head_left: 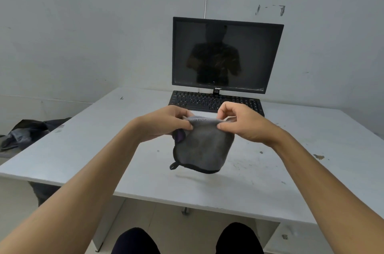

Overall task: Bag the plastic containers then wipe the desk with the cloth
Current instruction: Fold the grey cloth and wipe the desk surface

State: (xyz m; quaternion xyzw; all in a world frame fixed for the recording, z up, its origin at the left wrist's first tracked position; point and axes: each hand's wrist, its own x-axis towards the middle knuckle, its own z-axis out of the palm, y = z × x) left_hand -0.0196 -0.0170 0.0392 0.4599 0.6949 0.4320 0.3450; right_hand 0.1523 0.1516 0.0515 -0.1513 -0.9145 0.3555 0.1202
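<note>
Two bare hands up over the middle of the desk (104, 150), both pinching the top edge of one grey cloth (204, 145). Left hand (166, 123): thumb and curled fingers clamped on the cloth's upper left corner. Right hand (245, 123): thumb and forefinger nipped on the upper right part of the same edge, other fingers curled loosely above it. Hands close together, top edge of the cloth stretched short between them.

Cloth hangs down from the grip, folded or doubled, clear of the desk surface; a faint shadow sits on the desk below it. Grey microfibre look, black bound edge along the bottom, small black hanging loop (174, 165) at the lower left corner. Bit of purple fabric showing at the left side just under the left hand.

Desk is pale grey-white, scuffed, with dark marks and chips toward the right side. Black keyboard (199, 101) at the back, partly hidden behind the hands. Black monitor (227, 54) directly behind the keyboard, screen dark.

Dark crumpled bag-like heap (27, 133) on the floor off the desk's left edge; can't tell what's in it. No plastic containers visible on the desk.
</note>
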